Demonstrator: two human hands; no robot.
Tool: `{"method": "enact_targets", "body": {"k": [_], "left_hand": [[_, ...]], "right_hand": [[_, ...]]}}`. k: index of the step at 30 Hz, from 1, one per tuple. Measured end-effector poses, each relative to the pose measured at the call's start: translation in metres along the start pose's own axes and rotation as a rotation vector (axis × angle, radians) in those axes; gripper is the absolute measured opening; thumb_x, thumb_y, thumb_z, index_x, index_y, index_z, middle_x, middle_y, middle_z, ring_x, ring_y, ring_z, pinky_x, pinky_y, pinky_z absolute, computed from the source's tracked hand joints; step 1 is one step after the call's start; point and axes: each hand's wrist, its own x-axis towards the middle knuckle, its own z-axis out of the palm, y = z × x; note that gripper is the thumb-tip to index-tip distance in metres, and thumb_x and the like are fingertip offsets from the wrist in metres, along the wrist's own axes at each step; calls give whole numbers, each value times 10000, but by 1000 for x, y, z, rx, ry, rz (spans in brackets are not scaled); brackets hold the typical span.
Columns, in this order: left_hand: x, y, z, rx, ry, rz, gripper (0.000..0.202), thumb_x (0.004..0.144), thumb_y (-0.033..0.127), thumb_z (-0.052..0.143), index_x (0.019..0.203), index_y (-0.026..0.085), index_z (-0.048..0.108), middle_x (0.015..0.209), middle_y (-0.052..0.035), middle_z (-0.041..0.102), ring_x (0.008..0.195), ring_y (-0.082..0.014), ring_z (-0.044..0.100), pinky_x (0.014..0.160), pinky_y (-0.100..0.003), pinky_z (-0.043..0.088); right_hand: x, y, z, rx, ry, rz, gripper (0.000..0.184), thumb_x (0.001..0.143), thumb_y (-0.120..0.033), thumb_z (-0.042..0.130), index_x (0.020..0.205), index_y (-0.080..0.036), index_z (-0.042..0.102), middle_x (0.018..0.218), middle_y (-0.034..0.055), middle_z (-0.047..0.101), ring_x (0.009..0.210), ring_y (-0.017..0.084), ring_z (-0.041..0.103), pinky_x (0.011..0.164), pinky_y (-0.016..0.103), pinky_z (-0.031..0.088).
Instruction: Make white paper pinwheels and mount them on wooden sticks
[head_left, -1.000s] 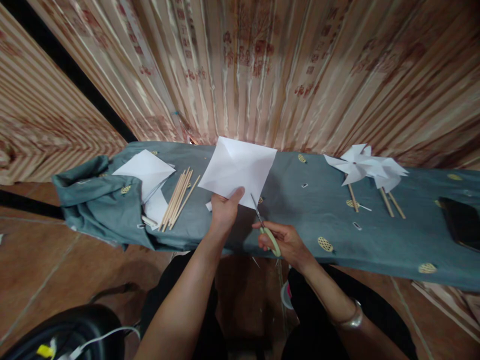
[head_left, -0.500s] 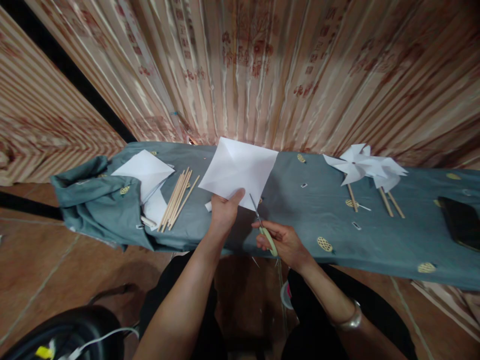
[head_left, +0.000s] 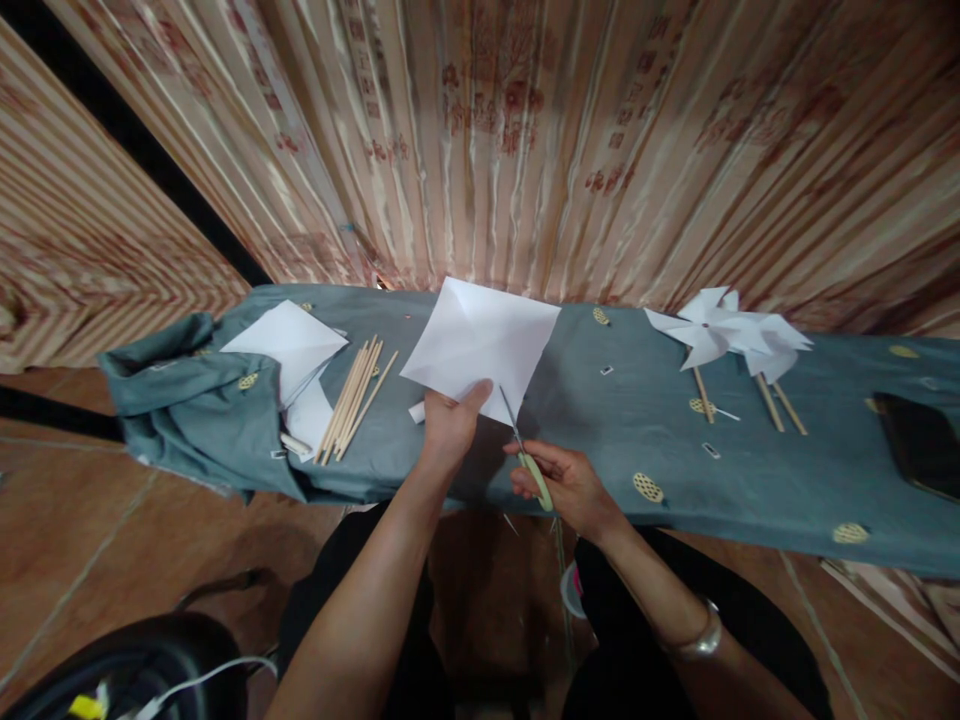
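A white square sheet of paper (head_left: 480, 335) with faint diagonal creases is held up over the cloth-covered table. My left hand (head_left: 452, 425) pinches its near edge, thumb on top and fingers underneath. In my right hand (head_left: 566, 480) is a pair of scissors (head_left: 535, 482) with pale green handles. Their blades lie at the paper's near corner and point inward toward its middle. Whether the blades are fully closed is hard to make out.
Wooden sticks (head_left: 352, 400) lie left of the paper, beside a stack of white sheets (head_left: 289, 340) and bunched cloth (head_left: 202, 410). White paper pinwheels (head_left: 709, 325) on sticks lie to the right, with a black phone (head_left: 919, 445) farther along. A pleated curtain (head_left: 495, 150) hangs behind the table (head_left: 600, 450).
The paper and my left hand have shifted very slightly toward the right and nearer me. My right hand and the scissors stay almost in place.
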Motion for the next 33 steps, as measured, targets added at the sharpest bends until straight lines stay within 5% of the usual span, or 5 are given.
{"method": "enact_targets", "body": {"k": [33], "left_hand": [[-10,-1,6,-34,-75,-43,296,539,230,775,800,119,692,858,-96,743,768,-218,666,777,-332,496]], "right_hand": [[1,-11,-1,15,56,12,493,573,-466,812,937,-156,692,574,-24,624,494,85,511,496,241,395]]}}
